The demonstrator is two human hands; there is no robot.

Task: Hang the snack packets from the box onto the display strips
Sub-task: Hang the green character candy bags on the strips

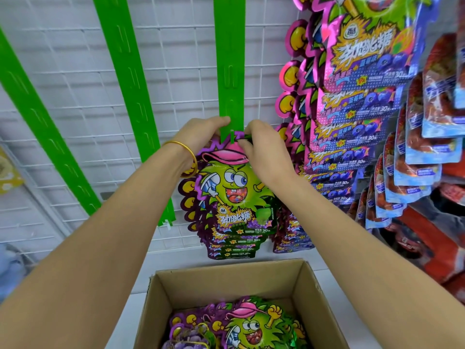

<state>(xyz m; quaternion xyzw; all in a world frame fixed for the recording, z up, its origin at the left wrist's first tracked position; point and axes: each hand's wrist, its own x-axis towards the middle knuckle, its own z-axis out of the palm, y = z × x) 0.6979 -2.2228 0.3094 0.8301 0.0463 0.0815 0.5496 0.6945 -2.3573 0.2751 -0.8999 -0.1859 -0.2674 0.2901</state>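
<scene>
**Desk:** What are the hands doing?

**Photographer:** Both are raised to the green strip at centre. The left hand, with a gold bangle on its wrist, curls its fingers over the top left of a packet and touches the strip's edge. The right hand pinches the packet's top, right beside a green tab on the strip. The packet hangs flat against the strip, its cartoon face outward.

**Desk:** And across the frame, from the left?

**Photographer:** Two more strips, the far-left strip and the next strip, slant bare over a white wire grid. Then comes the centre strip with the held packet. More of the same packets, the hung packets, overlap below it.

**Desk:** Where is the stock?

**Photographer:** Below the hands, an open cardboard box stands on a white table. The boxed packets lie flat inside, face up.

**Desk:** And to the right?

**Photographer:** A column of pink-and-blue packets hangs just beside the right hand. Further right hang red-and-blue packets, overlapping downward to the frame's edge.
</scene>
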